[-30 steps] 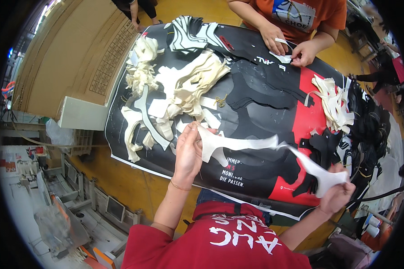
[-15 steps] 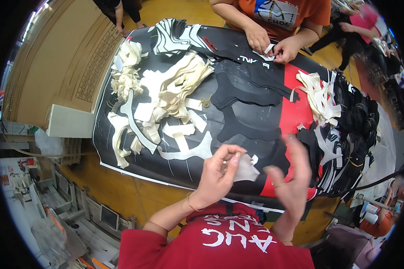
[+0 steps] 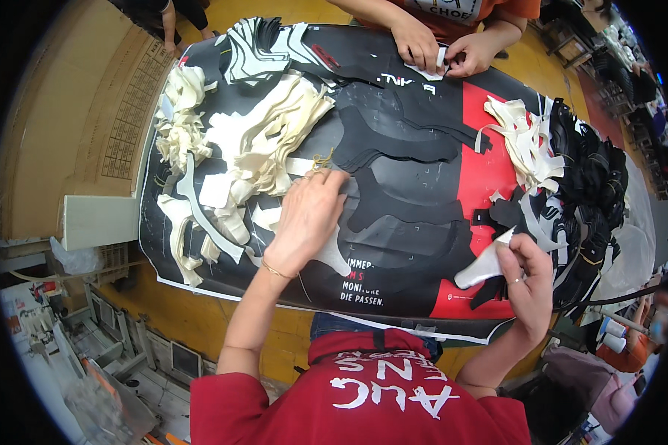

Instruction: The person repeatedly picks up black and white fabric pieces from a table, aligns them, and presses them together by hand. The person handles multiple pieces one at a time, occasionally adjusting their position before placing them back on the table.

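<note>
My left hand (image 3: 310, 215) reaches over the middle of the table, fingers bent and closed. It grips a thin whitish curved fabric piece (image 3: 335, 256), part of which shows below the hand; the fingertips are partly hidden. At the right, my right hand (image 3: 528, 282) pinches a small white fabric piece (image 3: 482, 265), its wide end pointing left over the red strip. Beside the left hand lie a stack of cream fabric strips (image 3: 267, 137) and a bit of yellow thread (image 3: 321, 159). Black curved pieces (image 3: 401, 204) lie flat between my two hands.
Across the table, another person's hands (image 3: 423, 52) handle a small white piece. White-edged black pieces (image 3: 256, 55) are stacked at the far left. Cream strips (image 3: 523, 144) and bundled black pieces (image 3: 590, 174) cover the right end. A large cardboard sheet (image 3: 74, 111) stands at the left.
My left hand has moved up and left onto the whitish curved piece. The small white piece it held appears now in my right hand, which has moved right and closed. The view has shifted slightly.
</note>
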